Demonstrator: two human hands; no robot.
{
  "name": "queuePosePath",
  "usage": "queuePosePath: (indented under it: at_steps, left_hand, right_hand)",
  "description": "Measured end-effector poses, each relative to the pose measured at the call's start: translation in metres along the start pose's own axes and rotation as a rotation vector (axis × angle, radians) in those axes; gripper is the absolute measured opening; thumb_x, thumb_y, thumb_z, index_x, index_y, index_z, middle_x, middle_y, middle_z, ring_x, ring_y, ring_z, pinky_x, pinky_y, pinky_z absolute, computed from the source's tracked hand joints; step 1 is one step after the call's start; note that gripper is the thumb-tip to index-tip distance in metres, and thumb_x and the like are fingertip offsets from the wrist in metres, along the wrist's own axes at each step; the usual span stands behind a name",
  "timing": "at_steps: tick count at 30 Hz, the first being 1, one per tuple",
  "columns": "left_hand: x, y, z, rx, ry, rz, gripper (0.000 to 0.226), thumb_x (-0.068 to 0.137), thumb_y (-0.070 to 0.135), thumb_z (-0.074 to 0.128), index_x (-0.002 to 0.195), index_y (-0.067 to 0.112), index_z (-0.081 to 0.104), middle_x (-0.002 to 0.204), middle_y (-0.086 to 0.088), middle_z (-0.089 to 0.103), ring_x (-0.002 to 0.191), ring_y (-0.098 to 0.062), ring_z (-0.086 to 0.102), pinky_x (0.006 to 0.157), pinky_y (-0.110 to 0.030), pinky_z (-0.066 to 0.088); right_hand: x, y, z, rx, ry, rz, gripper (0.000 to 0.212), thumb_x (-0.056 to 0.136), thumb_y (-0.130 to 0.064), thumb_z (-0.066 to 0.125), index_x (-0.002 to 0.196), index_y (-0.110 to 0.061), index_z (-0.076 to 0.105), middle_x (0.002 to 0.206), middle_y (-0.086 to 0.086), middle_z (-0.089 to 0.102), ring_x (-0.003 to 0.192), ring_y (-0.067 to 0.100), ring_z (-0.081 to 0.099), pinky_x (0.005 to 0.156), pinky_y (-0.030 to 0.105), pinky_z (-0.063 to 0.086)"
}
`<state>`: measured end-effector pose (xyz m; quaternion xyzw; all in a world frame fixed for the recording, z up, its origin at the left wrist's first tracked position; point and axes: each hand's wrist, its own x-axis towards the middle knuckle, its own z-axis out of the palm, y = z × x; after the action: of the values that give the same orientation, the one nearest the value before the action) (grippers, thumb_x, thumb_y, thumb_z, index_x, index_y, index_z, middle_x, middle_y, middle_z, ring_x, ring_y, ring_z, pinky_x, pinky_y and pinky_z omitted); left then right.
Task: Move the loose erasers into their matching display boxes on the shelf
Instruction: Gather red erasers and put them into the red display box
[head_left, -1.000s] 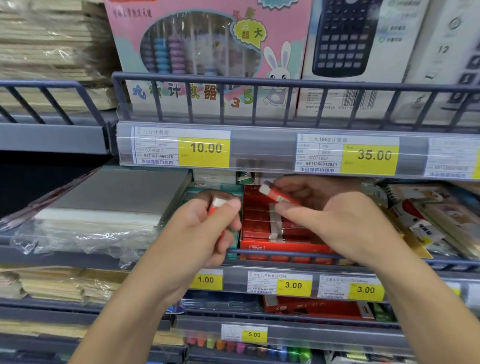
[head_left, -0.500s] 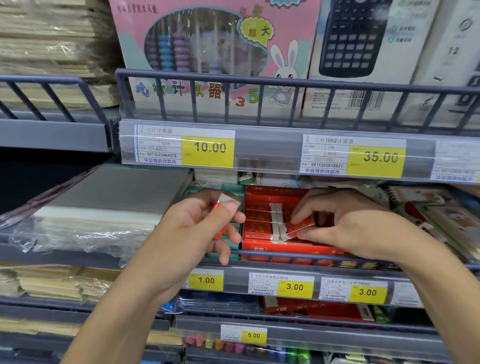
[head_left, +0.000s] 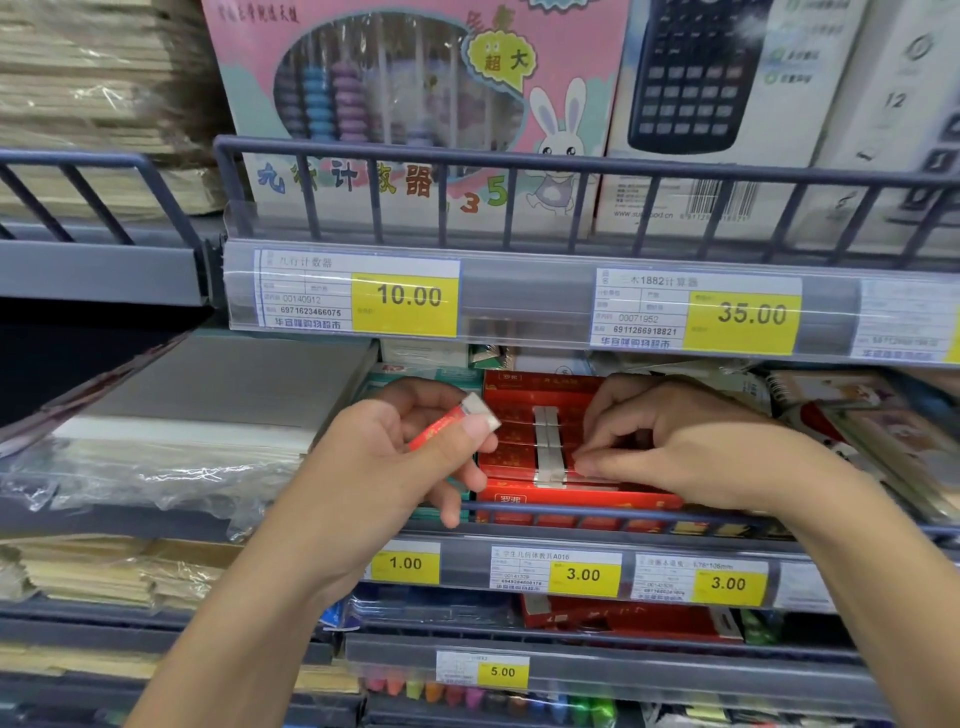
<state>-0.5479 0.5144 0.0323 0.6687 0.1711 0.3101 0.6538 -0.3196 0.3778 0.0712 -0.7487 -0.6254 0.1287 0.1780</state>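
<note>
My left hand (head_left: 395, 457) pinches a red-sleeved eraser (head_left: 451, 422) just left of the red display box (head_left: 540, 493) on the shelf. My right hand (head_left: 670, 441) curls over that box's eraser rows, fingertips (head_left: 582, 464) pressing down; I cannot tell whether it grips anything.

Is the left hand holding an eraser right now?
Yes, the left hand pinches a red-sleeved eraser beside the red display box.
</note>
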Motion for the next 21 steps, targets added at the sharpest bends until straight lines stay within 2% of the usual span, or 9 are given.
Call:
queuePosePath:
  at_steps: [3,5,7,9,11,14,16,19,21]
  left_hand:
    - [0.000,0.002,0.004,0.033,0.007,0.007,0.022,0.085,0.034,0.079,0.099,0.018,0.077,0.087,-0.010,0.078,0.057,-0.021,0.059,0.051,-0.022,0.049]
    - [-0.001,0.003,0.007,0.045,0.006,0.008,0.017,0.083,0.037,0.077,0.094,0.025,0.078,0.075,-0.008,0.074,0.049,-0.018,0.055,0.052,-0.021,0.050]
    - [-0.001,0.004,0.009,0.054,-0.002,0.014,0.015,0.082,0.036,0.076,0.094,0.028,0.078,0.071,-0.009,0.072,0.048,-0.018,0.055,0.053,-0.022,0.050]
    - [0.000,0.005,0.012,0.061,-0.008,0.022,0.018,0.080,0.037,0.078,0.094,0.025,0.078,0.070,-0.009,0.072,0.048,-0.017,0.056,0.053,-0.023,0.050]
    - [0.000,0.006,0.015,0.071,-0.006,0.032,0.026,0.078,0.037,0.079,0.096,0.019,0.075,0.071,-0.007,0.073,0.050,-0.015,0.059,0.054,-0.023,0.051]
    - [0.001,0.004,0.019,0.149,0.057,0.056,0.041,0.078,0.049,0.079,0.103,0.018,0.070,0.079,-0.002,0.077,0.061,-0.016,0.067,0.058,-0.030,0.054]
    - [0.000,0.001,0.017,0.333,0.153,0.108,0.035,0.084,0.060,0.073,0.101,0.029,0.070,0.087,0.006,0.078,0.075,-0.012,0.072,0.068,-0.033,0.055]
    - [-0.007,-0.003,0.009,0.754,0.265,0.184,0.030,0.089,0.066,0.058,0.093,0.037,0.067,0.083,0.013,0.071,0.083,0.001,0.063,0.067,-0.026,0.049]
    - [-0.012,-0.006,0.006,0.992,0.231,0.198,0.035,0.088,0.070,0.050,0.087,0.035,0.058,0.078,0.016,0.058,0.082,0.003,0.054,0.063,-0.019,0.038]
  right_hand:
    - [-0.005,-0.007,0.002,0.070,0.123,-0.044,0.012,0.088,-0.047,0.067,0.099,-0.047,0.072,0.099,-0.022,0.065,0.093,-0.005,0.059,0.079,0.008,0.042]
    - [-0.009,-0.015,0.007,0.223,0.170,-0.116,0.023,0.087,-0.047,0.068,0.110,-0.052,0.066,0.097,-0.020,0.068,0.089,0.001,0.064,0.077,0.011,0.047]
    - [-0.012,-0.025,0.014,0.399,0.169,-0.225,0.033,0.088,-0.037,0.073,0.118,-0.048,0.065,0.098,-0.009,0.070,0.089,0.014,0.067,0.082,0.026,0.054]
    - [-0.011,-0.035,0.017,0.474,0.176,-0.301,0.037,0.088,-0.026,0.077,0.121,-0.039,0.068,0.101,-0.003,0.070,0.091,0.022,0.067,0.085,0.042,0.055]
    - [-0.008,-0.041,0.019,0.427,0.198,-0.327,0.032,0.089,-0.026,0.076,0.119,-0.035,0.070,0.110,-0.007,0.072,0.099,0.022,0.068,0.087,0.046,0.054]
    - [-0.008,-0.038,0.019,0.359,0.247,-0.297,0.024,0.089,-0.040,0.073,0.113,-0.041,0.073,0.108,-0.015,0.074,0.102,0.011,0.069,0.091,0.038,0.053]
    - [-0.008,-0.032,0.016,0.359,0.247,-0.211,0.022,0.085,-0.052,0.071,0.107,-0.050,0.070,0.099,-0.013,0.076,0.092,0.008,0.071,0.089,0.034,0.055]
    - [-0.006,-0.024,0.008,0.331,0.238,-0.144,0.014,0.084,-0.047,0.074,0.098,-0.049,0.072,0.090,-0.019,0.074,0.079,0.000,0.068,0.069,0.010,0.048]
    - [-0.006,-0.022,0.004,0.289,0.202,-0.127,0.011,0.084,-0.041,0.075,0.094,-0.045,0.074,0.088,-0.021,0.072,0.076,-0.003,0.066,0.064,0.007,0.044]
